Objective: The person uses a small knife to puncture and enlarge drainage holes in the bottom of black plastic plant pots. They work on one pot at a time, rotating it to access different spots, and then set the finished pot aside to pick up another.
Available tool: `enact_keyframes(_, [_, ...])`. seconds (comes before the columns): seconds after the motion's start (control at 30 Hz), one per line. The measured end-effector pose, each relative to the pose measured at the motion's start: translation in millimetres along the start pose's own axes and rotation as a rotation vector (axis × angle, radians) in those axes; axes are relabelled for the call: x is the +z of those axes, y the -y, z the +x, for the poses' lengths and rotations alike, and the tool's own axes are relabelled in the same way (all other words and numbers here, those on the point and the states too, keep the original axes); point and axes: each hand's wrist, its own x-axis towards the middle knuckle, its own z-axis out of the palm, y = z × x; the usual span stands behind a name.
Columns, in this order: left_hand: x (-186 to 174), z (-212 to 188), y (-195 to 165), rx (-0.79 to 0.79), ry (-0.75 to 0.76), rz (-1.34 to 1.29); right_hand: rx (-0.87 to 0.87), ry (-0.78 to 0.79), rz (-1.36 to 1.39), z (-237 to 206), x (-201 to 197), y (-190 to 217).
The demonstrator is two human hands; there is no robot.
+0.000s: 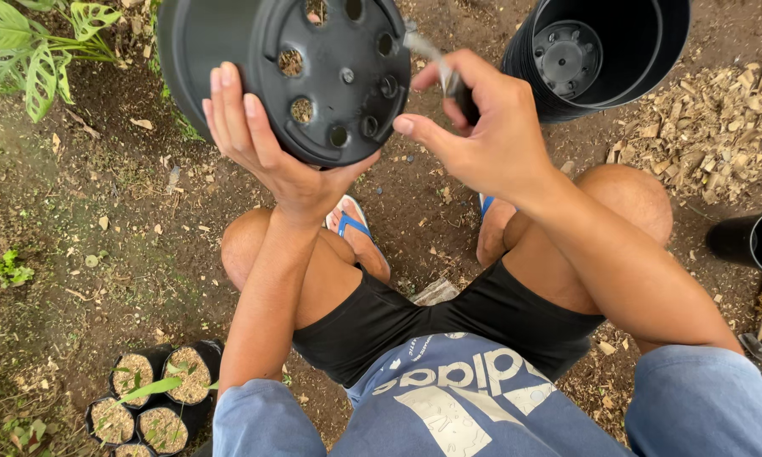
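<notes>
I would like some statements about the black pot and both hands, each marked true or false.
1. The left hand holds a black plastic plant pot with its holed bottom facing the camera. True.
2. The right hand is empty. False: it grips a thin dark tool whose tip is beside the pot's bottom.
3. A second black round pot lies on the soil at upper right. True.
4. The small black grow bags at lower left are empty. False: they are filled, and one has a green leaf.
</notes>
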Motion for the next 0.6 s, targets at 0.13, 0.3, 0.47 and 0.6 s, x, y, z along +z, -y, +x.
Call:
enact_keyframes(0.13, [4,0,-6,0.025,0.028,-0.042,0.02,-0.066,-0.022,3,12,-7])
enact_keyframes(0.3, [1,1,-8,0.023,0.066,-0.061,-0.093,-0.186,0.008,12,5,-9])
enact_keyframes(0.47, [-1,6,1,-0.042,0.02,-0.127,-0.004,-0.147,-0.318,21,-30,-4])
enact_keyframes(0.6, [-3,8,4,-0.099,-0.006,-0.141,-0.04,0.019,-0.215,13,-28,7])
